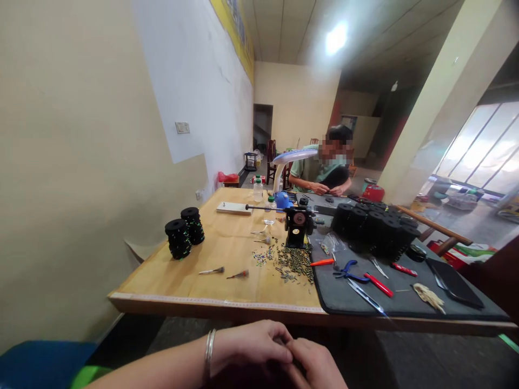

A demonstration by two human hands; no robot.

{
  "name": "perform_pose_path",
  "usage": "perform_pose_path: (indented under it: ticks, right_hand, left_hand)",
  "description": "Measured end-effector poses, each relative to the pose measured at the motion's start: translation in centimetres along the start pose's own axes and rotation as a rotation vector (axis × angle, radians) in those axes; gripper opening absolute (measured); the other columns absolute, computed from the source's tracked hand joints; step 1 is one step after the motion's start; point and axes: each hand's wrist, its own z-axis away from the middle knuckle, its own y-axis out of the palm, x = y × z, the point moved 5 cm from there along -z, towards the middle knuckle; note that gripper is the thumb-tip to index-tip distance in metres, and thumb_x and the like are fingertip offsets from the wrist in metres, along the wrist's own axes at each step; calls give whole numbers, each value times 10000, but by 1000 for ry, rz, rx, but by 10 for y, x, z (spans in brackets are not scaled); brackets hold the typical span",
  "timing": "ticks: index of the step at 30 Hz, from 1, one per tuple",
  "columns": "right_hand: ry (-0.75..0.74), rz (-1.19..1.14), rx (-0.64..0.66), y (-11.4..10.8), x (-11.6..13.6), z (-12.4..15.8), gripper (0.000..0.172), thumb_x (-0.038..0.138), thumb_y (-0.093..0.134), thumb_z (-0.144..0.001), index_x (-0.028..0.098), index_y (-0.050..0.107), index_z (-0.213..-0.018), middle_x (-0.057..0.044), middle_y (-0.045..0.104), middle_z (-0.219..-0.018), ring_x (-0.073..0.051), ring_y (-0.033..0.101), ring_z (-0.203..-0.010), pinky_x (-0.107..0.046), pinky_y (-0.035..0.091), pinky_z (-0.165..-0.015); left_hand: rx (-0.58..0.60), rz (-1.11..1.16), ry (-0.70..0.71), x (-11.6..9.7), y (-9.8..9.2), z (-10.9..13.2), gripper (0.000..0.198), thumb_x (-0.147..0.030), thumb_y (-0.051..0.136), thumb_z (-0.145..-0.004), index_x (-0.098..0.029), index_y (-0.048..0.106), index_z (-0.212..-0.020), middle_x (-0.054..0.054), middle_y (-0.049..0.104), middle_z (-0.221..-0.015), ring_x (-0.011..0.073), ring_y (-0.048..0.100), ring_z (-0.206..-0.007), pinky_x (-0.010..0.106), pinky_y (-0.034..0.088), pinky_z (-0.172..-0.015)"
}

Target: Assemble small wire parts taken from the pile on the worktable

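My left hand (259, 341), with a silver bangle at the wrist, is in front of the table's near edge, its fingers curled against my right hand (314, 363). The two hands touch. What their fingers hold, if anything, is hidden. Beyond them, many small beads (294, 262) lie loose on the wooden table (162, 281). Two brush-like tools (239, 274) rest left of the beads. A black winding device (295, 227) with a long rod stands behind the beads. On the grey mat (332, 292) are blue pliers (346, 270), silver tweezers (367, 296) and a red-handled tool (379, 284).
Two black spools (178, 239) stand at the table's left. Several more black spools (381, 229) crowd the mat's back. A lamp (295, 156), bottles (270, 210) and a white bar (234, 208) are farther back. Another person (324, 173) sits across the table, hands together.
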Motion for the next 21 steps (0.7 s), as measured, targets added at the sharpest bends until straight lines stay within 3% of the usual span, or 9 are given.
perform_pose_path:
  ticks: [4, 8, 15, 21]
  right_hand:
    - [33, -9, 28, 7, -2, 1, 97, 230, 550, -833, 208, 624, -774, -18, 665, -765, -150, 594, -692, -202, 400, -614]
    - [62, -35, 22, 11, -5, 4, 75, 193, 572, -791, 199, 616, -731, -10, 639, -740, -143, 573, -674, -203, 387, -597]
    - [75, -120, -78, 10, -12, 4, 60, 169, 585, -755, 206, 622, -725, 3, 622, -693, -138, 545, -613, -208, 391, -566]
    - [66, -246, -123, -2, -15, 5, 112, 223, 564, -800, 201, 636, -882, 0, 638, -714, -139, 540, -604, -211, 404, -563]
  left_hand:
    - [-100, 231, -37, 19, 8, -8, 286, -59, 562, -539, -179, 606, -795, -35, 597, -672, 125, 552, -596, 265, 451, -581]
    - [-224, 430, -13, 32, 18, -14, 265, -45, 470, -482, -167, 568, -697, -48, 538, -585, 104, 492, -544, 231, 403, -551]
    - [-260, 491, 177, 41, 24, -21, 165, -96, 519, -543, -167, 545, -690, -44, 509, -606, 97, 453, -560, 222, 327, -530]
    - [-291, 616, 204, 30, 21, -11, 215, -174, 545, -606, -190, 536, -820, -10, 574, -759, 156, 533, -698, 271, 420, -588]
